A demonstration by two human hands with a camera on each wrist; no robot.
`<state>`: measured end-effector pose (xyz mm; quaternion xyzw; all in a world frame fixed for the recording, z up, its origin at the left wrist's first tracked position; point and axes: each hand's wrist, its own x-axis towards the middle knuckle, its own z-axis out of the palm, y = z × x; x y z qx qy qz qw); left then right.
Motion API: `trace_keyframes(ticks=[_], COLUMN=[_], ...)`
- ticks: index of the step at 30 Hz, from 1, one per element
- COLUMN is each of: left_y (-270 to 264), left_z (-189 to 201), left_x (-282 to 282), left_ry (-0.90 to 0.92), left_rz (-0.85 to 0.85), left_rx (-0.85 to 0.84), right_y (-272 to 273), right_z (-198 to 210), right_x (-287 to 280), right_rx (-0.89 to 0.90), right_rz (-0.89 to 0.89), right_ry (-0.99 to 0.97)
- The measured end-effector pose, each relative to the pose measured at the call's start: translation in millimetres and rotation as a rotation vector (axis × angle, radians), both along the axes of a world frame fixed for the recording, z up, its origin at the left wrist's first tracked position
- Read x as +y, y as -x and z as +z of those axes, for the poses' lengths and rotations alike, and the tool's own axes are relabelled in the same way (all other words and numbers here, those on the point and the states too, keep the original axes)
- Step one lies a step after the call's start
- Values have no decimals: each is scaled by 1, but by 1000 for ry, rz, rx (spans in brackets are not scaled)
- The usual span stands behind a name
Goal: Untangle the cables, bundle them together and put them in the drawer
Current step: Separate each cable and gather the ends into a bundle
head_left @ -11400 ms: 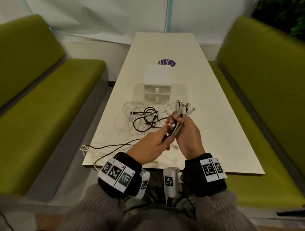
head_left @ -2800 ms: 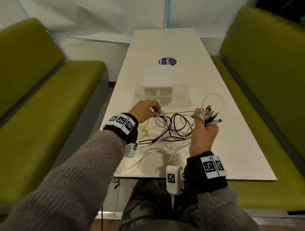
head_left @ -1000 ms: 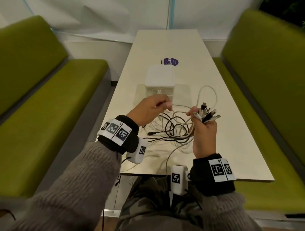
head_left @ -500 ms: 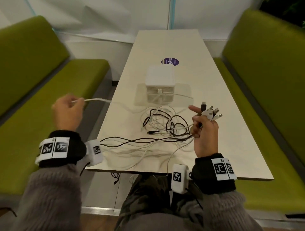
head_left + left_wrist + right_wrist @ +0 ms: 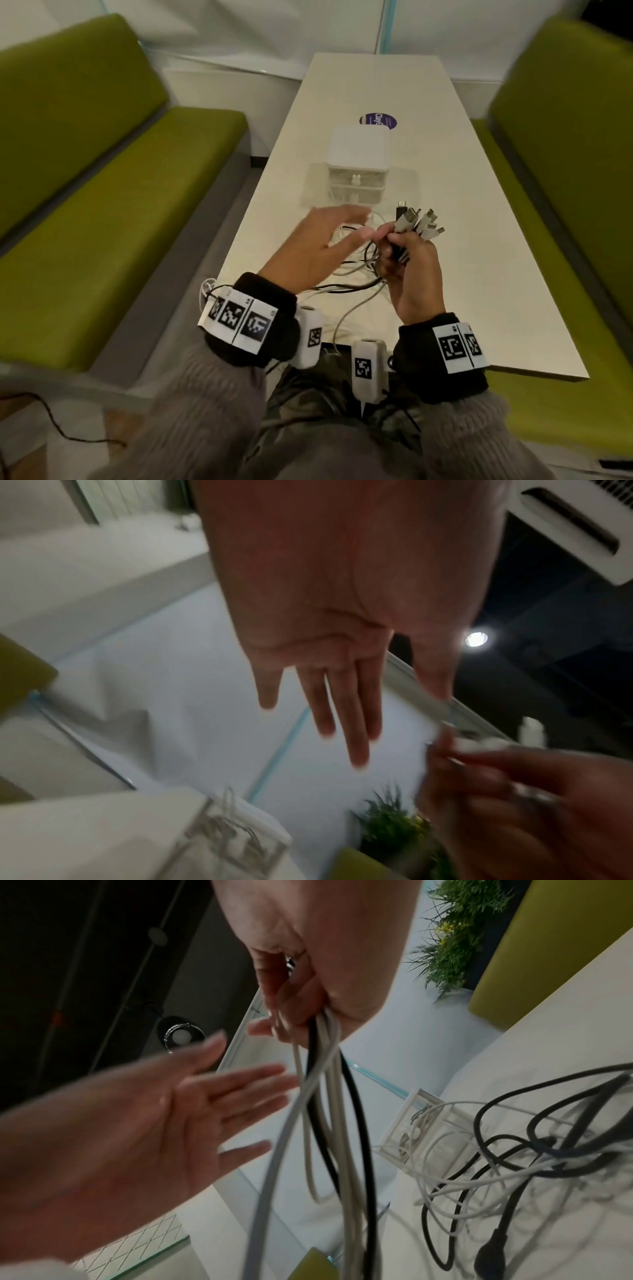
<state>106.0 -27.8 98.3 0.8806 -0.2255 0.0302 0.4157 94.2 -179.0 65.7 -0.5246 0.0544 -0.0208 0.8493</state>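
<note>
The left hand (image 5: 318, 246) is coming back in with fingers (image 5: 356, 723) spread and nothing in it, having just let go of the white cable it was pulling far out to the left half a second ago; it is now reaching toward the right hand (image 5: 409, 270). That right hand is staying clenched around the gathered plug ends of the white and black cables (image 5: 416, 224), their metal tips fanning upward. Below the fist the cords (image 5: 329, 1123) are hanging in a fairly straight sheaf, then sprawling in loose loops (image 5: 356, 274) over the pale table (image 5: 479, 240). Beyond them the small white two-drawer box (image 5: 358, 161) is sitting closed. Judging by this, one strand is freed and bundling is about to proceed
</note>
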Motion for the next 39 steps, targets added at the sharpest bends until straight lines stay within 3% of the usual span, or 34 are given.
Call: trace_keyframes(ticks=[3, 9, 12, 15, 19, 22, 28, 32, 36, 39], left_y=[9, 16, 18, 20, 18, 17, 8, -7, -26, -27], left_z=[-20, -41, -41, -44, -47, -51, -69, -68, -49, -36], left_x=[-24, -32, -34, -34, -26, -2, 82, 139, 155, 151], left_ry=[-20, 142, 187, 73, -35, -278, -483, -608, -705, -736], left_rz=[-145, -77, -97, -130, -45, 40, 141, 178, 185, 73], left_rx=[183, 162, 234, 213, 161, 144, 304, 453, 557, 729], right_y=[4, 5, 4, 3, 4, 4, 2, 4, 4, 3], right_z=[1, -2, -6, -5, -6, -2, 1, 1, 1, 3], right_x=[-3, 1, 5, 6, 5, -4, -36, -43, -31, -35], right_rx=[-36, -89, -102, -74, -23, -8, 4, -43, -72, -62], right_rz=[5, -41, -66, -111, -79, -178, -412, -451, -414, -449], right_ry=[30, 105, 195, 116, -163, -269, -285, -240, -170, -177])
